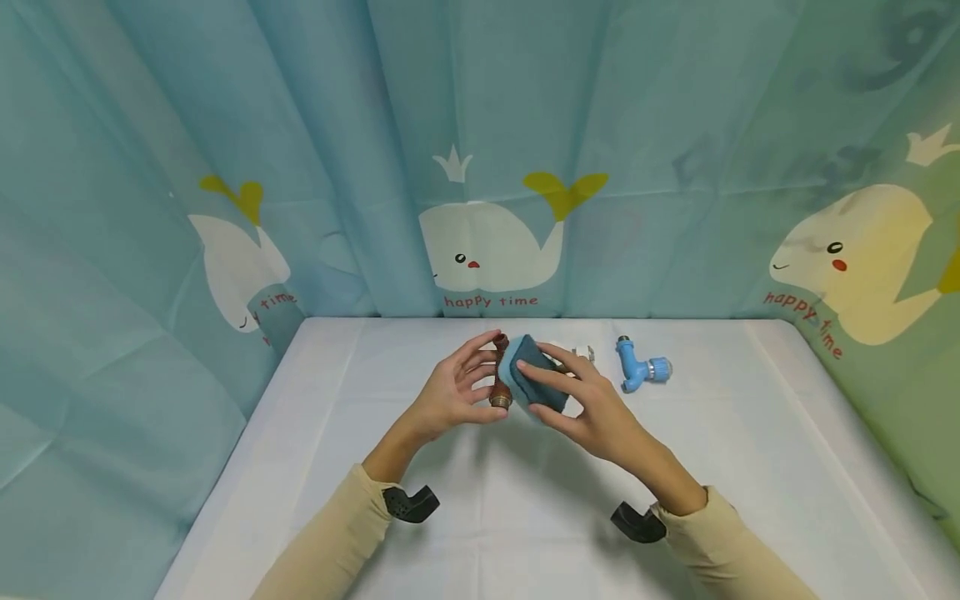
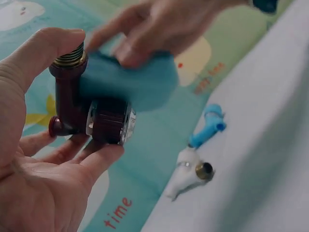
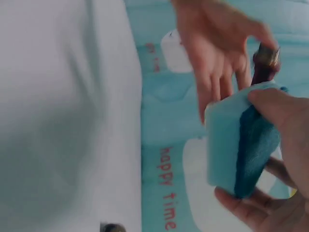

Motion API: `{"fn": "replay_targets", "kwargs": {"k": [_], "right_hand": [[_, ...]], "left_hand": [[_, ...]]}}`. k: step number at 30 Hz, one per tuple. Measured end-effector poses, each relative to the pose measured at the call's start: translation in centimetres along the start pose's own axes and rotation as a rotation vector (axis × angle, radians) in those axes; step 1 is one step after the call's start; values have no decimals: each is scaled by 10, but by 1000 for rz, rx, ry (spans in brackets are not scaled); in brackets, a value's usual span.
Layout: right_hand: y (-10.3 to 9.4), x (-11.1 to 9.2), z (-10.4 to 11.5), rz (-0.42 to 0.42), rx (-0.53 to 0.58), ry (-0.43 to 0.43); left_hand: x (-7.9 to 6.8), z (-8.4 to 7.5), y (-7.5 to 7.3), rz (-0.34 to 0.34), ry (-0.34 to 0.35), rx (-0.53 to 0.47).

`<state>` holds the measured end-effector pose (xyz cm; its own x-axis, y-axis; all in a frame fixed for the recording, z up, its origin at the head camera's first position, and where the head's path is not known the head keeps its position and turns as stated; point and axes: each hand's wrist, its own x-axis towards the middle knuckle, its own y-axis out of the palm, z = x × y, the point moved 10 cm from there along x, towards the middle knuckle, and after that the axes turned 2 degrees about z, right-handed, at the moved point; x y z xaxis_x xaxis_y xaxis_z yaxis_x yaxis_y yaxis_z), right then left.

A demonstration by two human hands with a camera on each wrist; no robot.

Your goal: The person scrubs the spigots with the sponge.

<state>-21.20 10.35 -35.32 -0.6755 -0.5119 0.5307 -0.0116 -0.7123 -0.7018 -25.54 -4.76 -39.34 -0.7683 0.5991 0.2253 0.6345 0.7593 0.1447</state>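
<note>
My left hand [image 1: 450,392] holds a dark red plastic tap [image 2: 67,99] between thumb and fingers, its thumb on the brass threaded end. A ribbed round knob [image 2: 110,122] sticks out from the tap's side. In my right hand [image 1: 600,408] is a light blue sponge [image 1: 543,379] with a darker blue scouring layer [image 3: 256,152]. Thumb and fingers pinch the sponge along its edges, and its pale side lies against the tap. The left wrist view shows the sponge and right hand blurred; the sponge hides part of the tap in the right wrist view.
A blue tap [image 1: 633,367] lies on the white table [image 1: 712,467], right of the hands. Beside it is a white tap [image 2: 186,176] with a brass end, mostly hidden behind the right hand in the head view. A whale-print curtain [image 1: 495,108] hangs behind the table.
</note>
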Motion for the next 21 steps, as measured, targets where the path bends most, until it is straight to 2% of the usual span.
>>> {"fn": "replay_targets", "kwargs": {"k": [3, 9, 15, 18, 21], "right_hand": [[-2, -2, -7, -8, -40, 49], [0, -1, -2, -39, 72, 62], [4, -3, -5, -36, -14, 78], [2, -2, -1, -41, 5, 66], [1, 1, 4, -23, -40, 42]], "left_hand": [[-2, 0, -2, -20, 7, -31], [-1, -1, -4, -42, 38, -46], [-5, 4, -10, -107, 22, -176], [-6, 4, -13, -126, 20, -187], [-5, 2, -14, -136, 27, -207]]}}
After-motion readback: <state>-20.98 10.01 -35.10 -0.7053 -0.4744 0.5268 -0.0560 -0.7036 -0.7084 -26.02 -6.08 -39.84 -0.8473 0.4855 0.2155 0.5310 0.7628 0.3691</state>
